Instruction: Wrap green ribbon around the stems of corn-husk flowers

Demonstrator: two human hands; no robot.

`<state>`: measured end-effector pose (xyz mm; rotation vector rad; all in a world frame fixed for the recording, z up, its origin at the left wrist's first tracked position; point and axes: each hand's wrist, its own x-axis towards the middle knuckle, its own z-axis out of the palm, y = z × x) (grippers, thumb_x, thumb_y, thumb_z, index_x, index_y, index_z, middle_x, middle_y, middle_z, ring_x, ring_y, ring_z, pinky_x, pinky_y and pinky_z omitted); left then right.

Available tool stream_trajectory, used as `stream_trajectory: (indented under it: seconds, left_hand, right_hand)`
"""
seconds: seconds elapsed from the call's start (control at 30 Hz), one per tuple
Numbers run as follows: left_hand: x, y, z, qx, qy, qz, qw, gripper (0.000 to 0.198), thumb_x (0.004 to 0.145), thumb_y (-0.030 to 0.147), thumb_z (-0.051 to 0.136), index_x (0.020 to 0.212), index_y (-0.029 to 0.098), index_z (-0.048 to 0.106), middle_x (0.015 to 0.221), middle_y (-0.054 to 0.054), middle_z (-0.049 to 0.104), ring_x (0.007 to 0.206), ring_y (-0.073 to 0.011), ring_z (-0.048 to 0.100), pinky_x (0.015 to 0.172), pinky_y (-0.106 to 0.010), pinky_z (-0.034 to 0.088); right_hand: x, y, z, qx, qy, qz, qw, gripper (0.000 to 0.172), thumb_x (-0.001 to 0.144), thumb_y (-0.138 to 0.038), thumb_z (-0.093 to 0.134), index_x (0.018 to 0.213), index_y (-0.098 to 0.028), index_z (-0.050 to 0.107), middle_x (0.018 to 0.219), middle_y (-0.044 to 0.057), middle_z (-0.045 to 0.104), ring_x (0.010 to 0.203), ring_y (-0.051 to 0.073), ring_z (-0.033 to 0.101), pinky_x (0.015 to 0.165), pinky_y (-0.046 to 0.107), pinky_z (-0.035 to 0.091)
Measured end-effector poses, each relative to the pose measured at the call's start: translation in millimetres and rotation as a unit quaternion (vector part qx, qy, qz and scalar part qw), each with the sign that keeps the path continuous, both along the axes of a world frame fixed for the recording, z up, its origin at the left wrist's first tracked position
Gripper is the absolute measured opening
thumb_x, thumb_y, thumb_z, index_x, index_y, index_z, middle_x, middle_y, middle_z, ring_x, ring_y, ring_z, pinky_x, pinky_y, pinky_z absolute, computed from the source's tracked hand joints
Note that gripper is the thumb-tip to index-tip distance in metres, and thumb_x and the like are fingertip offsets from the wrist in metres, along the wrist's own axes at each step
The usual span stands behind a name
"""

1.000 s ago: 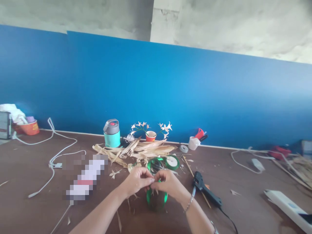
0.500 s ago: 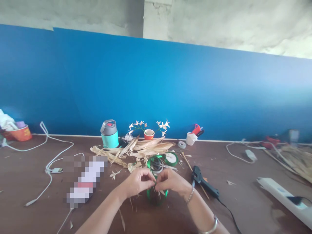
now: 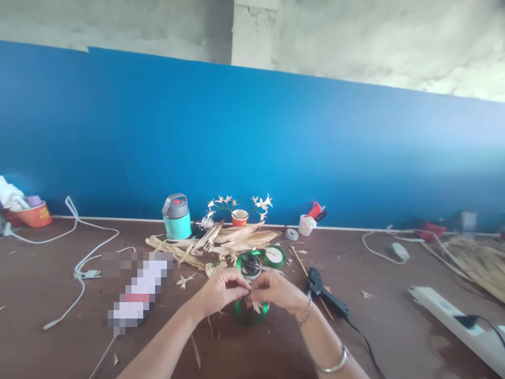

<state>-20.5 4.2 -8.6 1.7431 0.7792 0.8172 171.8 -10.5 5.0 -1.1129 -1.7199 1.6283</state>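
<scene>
My left hand (image 3: 223, 291) and my right hand (image 3: 276, 293) meet fingertip to fingertip over the brown table (image 3: 47, 295), both pinched on a small pale straw piece with green ribbon (image 3: 249, 310) looping down beneath them. Just behind my hands lie a green ribbon roll (image 3: 275, 256), a loop of loose ribbon with scissors (image 3: 251, 266) in it, and a heap of dry straw leaves (image 3: 221, 243). What exactly sits between my fingertips is too small to make out clearly.
A black glue gun (image 3: 324, 293) with cord lies right of my hands. Along the blue wall stand a teal flask (image 3: 177, 216), a red cup of straw flowers (image 3: 239, 217), a tape roll (image 3: 292, 234) and a white cup (image 3: 305, 225). White cables (image 3: 81, 260), a power strip (image 3: 460, 326).
My hands stay pinched together, shifting slightly. The view has swung a little left and down, so the things on the table sit further left in the picture.
</scene>
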Motion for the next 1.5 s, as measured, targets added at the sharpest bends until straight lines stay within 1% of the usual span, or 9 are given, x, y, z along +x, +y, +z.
stream_trajectory:
  seconds: [0.2,0.33,0.53,0.63,0.77,0.93,1.17,1.27,1.5]
  left_hand:
    - [1.5,-2.2,2.8,0.018,0.026,0.014,0.999,0.011,0.072,0.025,0.061,0.069,0.016,0.066,0.068,-0.002,0.060,0.065,-0.0140,0.053,0.060,-0.023,0.041]
    - [2.4,-2.1,4.5,0.035,0.050,0.033,0.998,0.010,0.073,0.023,0.058,0.068,0.016,0.065,0.066,-0.001,0.059,0.067,-0.0144,0.053,0.061,-0.022,0.040]
    - [5.4,-1.9,3.7,0.000,0.060,0.054,0.997,0.011,0.071,0.022,0.056,0.071,0.016,0.065,0.061,0.000,0.058,0.057,-0.0126,0.051,0.054,-0.021,0.039]
    - [6.1,-1.0,-0.5,-0.019,0.056,0.052,0.997,0.010,0.069,0.023,0.059,0.070,0.015,0.066,0.062,0.000,0.060,0.058,-0.0128,0.052,0.054,-0.022,0.040]
    - [3.0,1.0,-2.7,-0.033,0.034,0.027,0.999,0.010,0.067,0.021,0.061,0.073,0.014,0.066,0.065,-0.001,0.061,0.060,-0.0126,0.053,0.054,-0.021,0.040]
    - [0.1,1.1,0.7,-0.003,0.033,0.029,0.999,0.008,0.066,0.019,0.062,0.072,0.015,0.067,0.069,-0.002,0.060,0.065,-0.0139,0.054,0.059,-0.023,0.042]
    - [8.3,-1.0,-6.0,-0.141,-0.097,0.040,0.984,0.017,0.064,0.028,0.069,0.071,0.013,0.063,0.059,0.001,0.057,0.053,-0.0104,0.051,0.055,-0.023,0.041]
    - [6.6,2.4,-9.0,-0.110,-0.080,0.041,0.990,0.015,0.065,0.026,0.068,0.072,0.013,0.066,0.062,0.000,0.058,0.055,-0.0108,0.051,0.056,-0.023,0.041]
    - [0.0,4.1,-4.7,0.055,0.000,0.051,0.997,0.010,0.071,0.018,0.062,0.074,0.016,0.071,0.068,-0.002,0.060,0.069,-0.0151,0.055,0.065,-0.024,0.041]
  right_hand:
    - [-0.3,0.2,3.0,0.014,-0.007,0.016,1.000,0.027,0.068,-0.038,0.066,0.068,-0.011,0.071,0.057,0.001,0.062,0.049,0.007,0.044,0.047,0.019,0.029]
    - [-3.7,3.4,-5.9,0.037,-0.051,-0.038,0.997,0.021,0.067,-0.032,0.065,0.065,-0.012,0.070,0.053,0.000,0.060,0.046,0.006,0.043,0.044,0.018,0.028]
    - [-9.0,7.5,-22.0,0.082,-0.126,-0.121,0.981,0.016,0.058,-0.028,0.070,0.062,-0.013,0.066,0.047,-0.002,0.058,0.043,0.008,0.045,0.040,0.017,0.031]
    - [-8.7,7.9,-23.0,0.090,-0.130,-0.119,0.980,0.012,0.058,-0.025,0.069,0.057,-0.013,0.067,0.045,-0.002,0.057,0.042,0.007,0.042,0.039,0.017,0.030]
    - [-5.9,7.8,-21.4,0.060,-0.098,-0.091,0.989,0.013,0.060,-0.024,0.067,0.058,-0.012,0.069,0.046,-0.002,0.057,0.041,0.006,0.041,0.041,0.018,0.030]
    - [-4.9,6.8,-17.2,0.063,-0.080,-0.070,0.992,0.014,0.063,-0.024,0.066,0.061,-0.012,0.071,0.048,-0.001,0.059,0.043,0.006,0.042,0.043,0.018,0.031]
    - [-7.4,6.4,-11.9,0.071,-0.012,-0.112,0.991,0.012,0.060,-0.024,0.069,0.061,-0.012,0.068,0.053,-0.001,0.061,0.048,0.007,0.046,0.046,0.018,0.033]
    - [-8.5,6.6,-12.8,0.066,0.001,-0.105,0.992,0.014,0.061,-0.026,0.070,0.061,-0.012,0.068,0.054,0.000,0.062,0.049,0.008,0.049,0.047,0.019,0.035]
    - [-8.3,5.6,-12.7,0.070,-0.002,-0.102,0.992,0.019,0.061,-0.032,0.071,0.062,-0.013,0.069,0.055,0.001,0.064,0.050,0.010,0.051,0.048,0.020,0.037]
